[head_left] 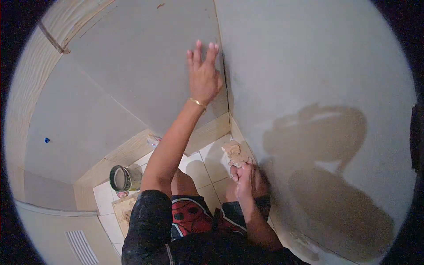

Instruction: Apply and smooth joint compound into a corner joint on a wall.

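Grey walls (309, 66), tiled floor (199, 170); left hand (204, 79) beside corner seam (225, 75) (dark).

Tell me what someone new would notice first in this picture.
Probably the bare left hand, with a gold-coloured bracelet at its wrist, raised at the upper middle beside the dark, narrow corner seam. Next might come the large brown shadow across the smooth grey wall on the right. Below centre, the bare right hand holds a beige, paste-covered tool.
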A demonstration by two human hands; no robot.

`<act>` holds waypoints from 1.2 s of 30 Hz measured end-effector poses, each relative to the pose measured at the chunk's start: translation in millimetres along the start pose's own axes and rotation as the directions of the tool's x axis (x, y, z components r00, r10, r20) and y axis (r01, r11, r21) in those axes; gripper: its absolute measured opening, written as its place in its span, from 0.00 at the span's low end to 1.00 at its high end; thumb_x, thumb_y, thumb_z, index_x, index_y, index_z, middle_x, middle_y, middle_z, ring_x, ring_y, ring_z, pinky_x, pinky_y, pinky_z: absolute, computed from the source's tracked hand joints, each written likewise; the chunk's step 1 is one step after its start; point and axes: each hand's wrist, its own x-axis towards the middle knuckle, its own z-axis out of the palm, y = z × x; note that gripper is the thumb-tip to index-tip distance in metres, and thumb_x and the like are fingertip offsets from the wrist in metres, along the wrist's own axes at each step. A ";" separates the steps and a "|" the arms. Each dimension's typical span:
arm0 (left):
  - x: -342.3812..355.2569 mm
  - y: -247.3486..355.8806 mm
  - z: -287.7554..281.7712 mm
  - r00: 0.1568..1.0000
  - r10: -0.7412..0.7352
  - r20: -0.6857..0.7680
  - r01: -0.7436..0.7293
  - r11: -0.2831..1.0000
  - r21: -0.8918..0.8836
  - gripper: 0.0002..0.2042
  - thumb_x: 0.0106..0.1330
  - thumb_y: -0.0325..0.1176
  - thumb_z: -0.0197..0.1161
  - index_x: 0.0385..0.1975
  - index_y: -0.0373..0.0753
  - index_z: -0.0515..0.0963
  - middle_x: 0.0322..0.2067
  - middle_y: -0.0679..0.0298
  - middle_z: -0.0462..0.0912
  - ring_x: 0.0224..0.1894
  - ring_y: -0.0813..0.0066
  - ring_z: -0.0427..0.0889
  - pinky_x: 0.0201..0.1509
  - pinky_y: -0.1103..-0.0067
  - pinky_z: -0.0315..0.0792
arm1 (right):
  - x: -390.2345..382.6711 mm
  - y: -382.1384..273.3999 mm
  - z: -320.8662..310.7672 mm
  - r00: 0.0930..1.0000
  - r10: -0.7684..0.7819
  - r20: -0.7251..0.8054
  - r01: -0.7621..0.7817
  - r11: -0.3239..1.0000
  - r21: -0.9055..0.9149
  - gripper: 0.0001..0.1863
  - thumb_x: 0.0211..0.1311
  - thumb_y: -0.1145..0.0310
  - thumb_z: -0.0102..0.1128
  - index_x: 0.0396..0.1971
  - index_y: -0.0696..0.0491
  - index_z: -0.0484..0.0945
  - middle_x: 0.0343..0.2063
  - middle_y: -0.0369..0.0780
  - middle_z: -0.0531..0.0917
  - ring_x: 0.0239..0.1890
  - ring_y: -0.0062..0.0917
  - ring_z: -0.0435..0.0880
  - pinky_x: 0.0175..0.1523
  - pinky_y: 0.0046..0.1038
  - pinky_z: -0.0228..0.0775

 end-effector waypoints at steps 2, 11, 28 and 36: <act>9.3 5.5 -1.4 1.000 -0.006 0.016 0.006 0.999 0.033 0.34 0.45 0.24 0.55 0.59 0.37 0.58 0.58 0.58 0.64 0.66 0.55 0.48 0.66 0.56 0.42 | -2.3 -5.2 1.7 1.000 0.015 0.006 -0.015 1.000 -0.022 0.15 0.59 0.59 0.40 0.29 0.55 0.70 0.12 0.30 0.65 0.13 0.14 0.58 0.17 0.20 0.46; -46.8 11.4 32.6 0.979 0.021 0.205 -0.067 0.972 0.223 0.29 0.56 0.31 0.50 0.61 0.33 0.54 0.58 0.62 0.64 0.66 0.61 0.50 0.68 0.59 0.39 | -3.7 -7.7 4.6 1.000 0.014 0.020 -0.013 1.000 -0.024 0.15 0.59 0.61 0.38 0.31 0.56 0.72 0.17 0.32 0.69 0.14 0.14 0.59 0.18 0.19 0.46; -49.7 -0.2 29.0 0.972 0.041 0.232 -0.053 0.997 0.047 0.37 0.46 0.25 0.54 0.62 0.39 0.52 0.61 0.55 0.57 0.67 0.61 0.47 0.69 0.61 0.40 | 6.8 21.7 -9.2 0.990 0.005 0.142 -0.006 1.000 0.001 0.27 0.67 0.49 0.25 0.39 0.55 0.71 0.23 0.32 0.73 0.14 0.12 0.55 0.17 0.16 0.44; -63.1 6.3 -2.6 0.964 -0.016 0.265 0.096 0.952 -0.289 0.37 0.47 0.20 0.49 0.63 0.37 0.50 0.62 0.50 0.54 0.67 0.59 0.47 0.68 0.65 0.41 | 7.1 21.2 -13.5 0.994 -0.041 0.098 0.053 0.990 -0.130 0.17 0.62 0.58 0.36 0.38 0.54 0.69 0.25 0.33 0.74 0.14 0.12 0.56 0.17 0.16 0.44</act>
